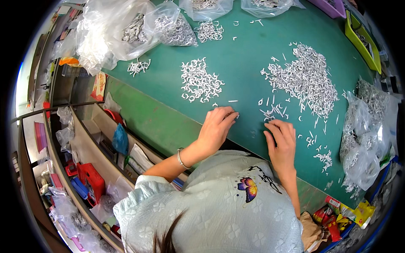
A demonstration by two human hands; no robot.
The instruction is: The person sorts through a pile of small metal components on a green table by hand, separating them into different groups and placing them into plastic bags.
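My left hand (217, 127) rests at the near side of the green table, its fingers bent and closed together. A small silvery metal piece (237, 117) shows at its fingertips; its exact shape is too small to tell. My right hand (282, 141) is open, with thumb and forefinger apart, and its fingertips touch the edge of a few loose metal pieces (274, 111). Beyond the left hand lies a flat cluster of small C-shaped metal pieces (201, 80). Past the right hand spreads a larger heap of mixed curved and straight metal pieces (306, 76).
Clear plastic bags of metal pieces (173, 27) stand along the far left edge, and more filled bags (363, 130) at the right. A lime-green bin (363, 44) and a purple bin (331, 6) sit far right. Shelves with a red case (90, 181) are at the left.
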